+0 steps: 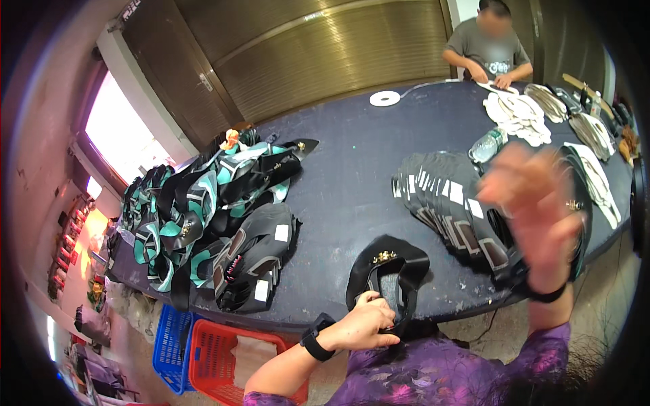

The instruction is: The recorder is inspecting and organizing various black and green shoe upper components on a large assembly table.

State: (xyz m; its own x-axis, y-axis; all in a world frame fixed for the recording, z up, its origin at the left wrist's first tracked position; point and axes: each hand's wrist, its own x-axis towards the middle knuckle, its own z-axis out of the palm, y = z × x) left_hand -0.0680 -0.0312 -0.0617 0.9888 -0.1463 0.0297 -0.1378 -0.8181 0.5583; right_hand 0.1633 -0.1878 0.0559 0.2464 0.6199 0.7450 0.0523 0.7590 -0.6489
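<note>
My left hand (363,323) grips the near end of a black shoe upper (387,267) with a small gold ornament, lying at the front edge of the dark table (352,169). My right hand (538,210) is raised and blurred, fingers spread, above a fanned row of black shoe uppers with white tags (450,203). A small gold piece (574,204) shows at the fingers of that hand; whether it is held is unclear.
A big heap of black and teal uppers (210,210) covers the table's left side. A person (489,47) works at the far end beside pale insoles (518,111), a plastic bottle (487,144) and a tape roll (384,98). Red (223,355) and blue (172,345) baskets stand below.
</note>
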